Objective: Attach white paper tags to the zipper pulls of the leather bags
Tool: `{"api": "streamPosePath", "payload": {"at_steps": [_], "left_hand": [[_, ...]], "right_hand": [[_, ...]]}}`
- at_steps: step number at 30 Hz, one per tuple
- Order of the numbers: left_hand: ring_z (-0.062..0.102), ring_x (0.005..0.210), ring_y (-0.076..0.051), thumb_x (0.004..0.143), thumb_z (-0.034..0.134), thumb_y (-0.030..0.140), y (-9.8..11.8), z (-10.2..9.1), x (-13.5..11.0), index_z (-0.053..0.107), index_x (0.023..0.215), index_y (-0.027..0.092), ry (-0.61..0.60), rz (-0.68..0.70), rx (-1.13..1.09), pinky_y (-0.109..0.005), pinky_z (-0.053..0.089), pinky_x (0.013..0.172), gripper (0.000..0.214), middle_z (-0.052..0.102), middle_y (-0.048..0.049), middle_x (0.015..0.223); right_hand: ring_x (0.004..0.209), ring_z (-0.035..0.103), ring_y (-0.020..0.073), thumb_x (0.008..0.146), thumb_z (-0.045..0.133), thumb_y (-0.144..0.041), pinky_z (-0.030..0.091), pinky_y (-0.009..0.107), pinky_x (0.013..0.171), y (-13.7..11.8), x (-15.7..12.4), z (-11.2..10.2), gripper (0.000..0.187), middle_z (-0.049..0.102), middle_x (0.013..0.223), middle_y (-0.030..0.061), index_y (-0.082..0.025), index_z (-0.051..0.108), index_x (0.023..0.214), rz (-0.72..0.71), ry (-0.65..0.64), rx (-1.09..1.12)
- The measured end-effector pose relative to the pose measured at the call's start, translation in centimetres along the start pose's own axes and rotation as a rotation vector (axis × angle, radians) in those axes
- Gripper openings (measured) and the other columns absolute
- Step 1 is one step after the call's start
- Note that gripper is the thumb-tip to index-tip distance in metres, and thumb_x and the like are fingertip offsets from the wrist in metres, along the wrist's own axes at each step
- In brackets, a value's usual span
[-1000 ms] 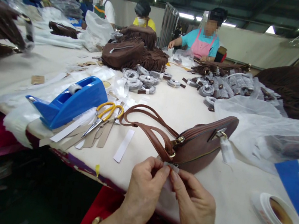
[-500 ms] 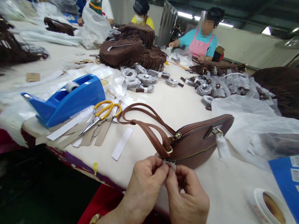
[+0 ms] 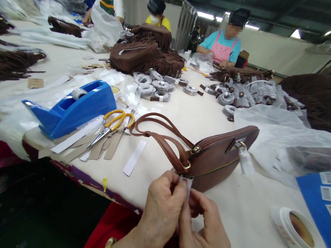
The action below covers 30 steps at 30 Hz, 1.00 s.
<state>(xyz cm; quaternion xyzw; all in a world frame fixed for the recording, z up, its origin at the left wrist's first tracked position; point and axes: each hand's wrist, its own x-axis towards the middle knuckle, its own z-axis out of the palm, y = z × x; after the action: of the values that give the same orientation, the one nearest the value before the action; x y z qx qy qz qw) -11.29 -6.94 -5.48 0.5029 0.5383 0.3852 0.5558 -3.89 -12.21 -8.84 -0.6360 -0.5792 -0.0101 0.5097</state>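
Note:
A brown leather handbag (image 3: 221, 160) lies on its side in front of me, its zipped top facing left and its brown strap (image 3: 170, 145) looped out to the left. At the bag's near corner, a small white wrapping strip (image 3: 187, 185) hangs from a dark metal fitting. My left hand (image 3: 163, 207) pinches this strip close to the fitting. Just below, the thumb and fingers of my right hand (image 3: 206, 233) are closed on the strip's lower end. Another white wrap (image 3: 246, 161) covers a pull hanging at the bag's far end.
To the left are a blue tape dispenser (image 3: 72, 105), yellow-handled scissors (image 3: 111, 126) and paper strips (image 3: 134, 157). A tape roll (image 3: 299, 232) and blue sheet (image 3: 328, 208) lie right. Coiled straps (image 3: 160, 85) and fringed brown bags (image 3: 135, 54) stand behind; several people work across the table.
My right hand has moved slightly down and away from my left, so more of the white strip shows. The handbag stays in place. Across the table, a co-worker's arm has drawn inward.

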Motion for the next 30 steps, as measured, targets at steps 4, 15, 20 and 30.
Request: {"api": "streamPosePath", "payload": {"at_steps": [4, 15, 20, 30], "left_hand": [[0.046, 0.053, -0.011, 0.076, 0.050, 0.025, 0.1, 0.0, 0.0, 0.053, 0.065, 0.017, 0.014, 0.024, 0.002, -0.021, 0.039, 0.052, 0.014, 0.052, 0.0029, 0.057], [0.045, 0.055, -0.010, 0.072, 0.058, 0.028, 0.0, -0.2, 0.2, 0.056, 0.066, 0.013, -0.058, -0.082, -0.236, -0.021, 0.038, 0.051, 0.016, 0.054, 0.0018, 0.060], [0.046, 0.060, -0.011, 0.073, 0.056, 0.024, -0.1, -0.3, 0.1, 0.057, 0.067, 0.015, -0.058, -0.007, -0.213, -0.022, 0.040, 0.059, 0.011, 0.055, 0.0021, 0.061], [0.047, 0.059, -0.012, 0.073, 0.055, 0.028, 0.1, -0.8, 0.2, 0.056, 0.067, 0.014, -0.096, 0.004, -0.088, -0.023, 0.039, 0.057, 0.014, 0.055, 0.0009, 0.062]], "right_hand": [[0.076, 0.062, 0.0173, 0.082, 0.052, -0.008, 0.053, 0.027, 0.065, 0.1, 0.0, 0.4, 0.027, 0.064, 0.086, 0.0098, -0.014, 0.054, 0.109, -0.190, 0.057, -0.098], [0.071, 0.061, 0.0159, 0.084, 0.051, -0.008, 0.055, 0.026, 0.062, -0.2, 0.7, 0.7, 0.027, 0.064, 0.081, 0.0087, -0.015, 0.058, 0.108, -0.225, 0.098, -0.154], [0.069, 0.061, 0.0164, 0.083, 0.049, -0.006, 0.055, 0.026, 0.059, -0.3, 0.9, 0.6, 0.025, 0.063, 0.076, 0.0085, -0.012, 0.061, 0.105, -0.205, 0.097, -0.143], [0.075, 0.060, 0.0160, 0.082, 0.047, -0.007, 0.053, 0.026, 0.065, -0.8, 1.1, -0.1, 0.028, 0.062, 0.082, 0.0093, -0.011, 0.062, 0.105, -0.056, -0.007, 0.148]]}}
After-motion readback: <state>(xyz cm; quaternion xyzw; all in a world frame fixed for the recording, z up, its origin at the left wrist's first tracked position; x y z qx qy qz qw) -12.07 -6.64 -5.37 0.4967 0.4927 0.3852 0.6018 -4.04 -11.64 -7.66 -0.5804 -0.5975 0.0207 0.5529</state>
